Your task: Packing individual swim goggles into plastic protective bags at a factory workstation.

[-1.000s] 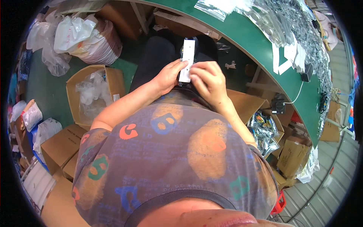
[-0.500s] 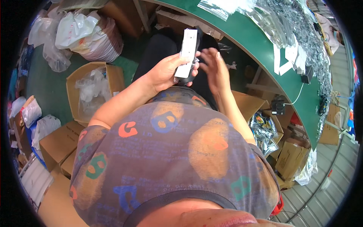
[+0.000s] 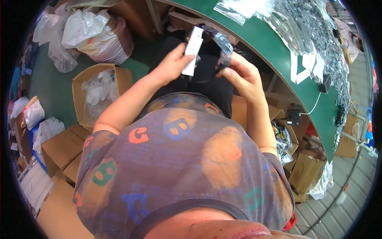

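Observation:
My left hand [image 3: 173,65] is closed round a slim white box [image 3: 193,51], held tilted above my lap. From behind the box's upper end, a dark, shiny strip [image 3: 223,43] that looks like a cable or a clear-wrapped band arches to the right. The lower end of this strip is pinched between the thumb and fingers of my right hand [image 3: 246,77]. What lies behind the white box is hidden, and the strip is too blurred to name its kind.
A green table [image 3: 274,47] curves along the right, with heaped clear plastic packaging [image 3: 294,28] and a black adapter [image 3: 293,115] by its edge. An open carton [image 3: 124,79] with plastic bags stands to the left. Silver packets [image 3: 281,139] fill a box at lower right.
My right hand, open and apart before, has closed on the dark strip and drawn it out to the right. My left hand has shifted slightly left with the white box.

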The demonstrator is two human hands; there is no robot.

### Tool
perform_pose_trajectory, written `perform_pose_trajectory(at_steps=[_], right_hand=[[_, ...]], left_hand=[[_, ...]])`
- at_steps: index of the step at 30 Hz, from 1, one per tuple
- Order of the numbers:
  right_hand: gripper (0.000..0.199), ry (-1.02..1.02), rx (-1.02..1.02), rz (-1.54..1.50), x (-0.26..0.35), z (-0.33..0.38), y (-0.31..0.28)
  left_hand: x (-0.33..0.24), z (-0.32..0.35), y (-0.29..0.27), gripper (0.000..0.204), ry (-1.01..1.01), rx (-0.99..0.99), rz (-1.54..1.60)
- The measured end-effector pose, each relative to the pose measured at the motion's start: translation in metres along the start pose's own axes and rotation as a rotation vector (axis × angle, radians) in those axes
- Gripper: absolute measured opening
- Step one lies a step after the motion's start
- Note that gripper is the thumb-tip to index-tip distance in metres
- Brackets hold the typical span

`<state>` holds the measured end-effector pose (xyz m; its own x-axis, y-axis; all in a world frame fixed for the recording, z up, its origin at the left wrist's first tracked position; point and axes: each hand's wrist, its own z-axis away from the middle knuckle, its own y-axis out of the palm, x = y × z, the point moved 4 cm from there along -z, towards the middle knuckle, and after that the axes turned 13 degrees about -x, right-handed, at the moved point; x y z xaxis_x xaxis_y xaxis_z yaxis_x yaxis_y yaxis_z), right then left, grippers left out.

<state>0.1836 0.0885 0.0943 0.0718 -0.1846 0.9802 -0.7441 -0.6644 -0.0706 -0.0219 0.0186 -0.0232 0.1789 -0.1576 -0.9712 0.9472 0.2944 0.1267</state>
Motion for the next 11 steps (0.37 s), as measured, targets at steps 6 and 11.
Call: perform_pose_trajectory(at_steps=[6, 11], right_hand=[[0.018, -0.149, -0.524, 0.414, -0.053, -0.020, -0.002], [0.017, -0.183, -0.635, 0.497, -0.069, -0.012, 0.013]], left_hand=[[-0.009, 0.037, 0.046, 0.022, -0.197, 0.178, 0.145], [-0.010, 0.043, 0.047, 0.026, -0.262, 0.241, 0.180]])
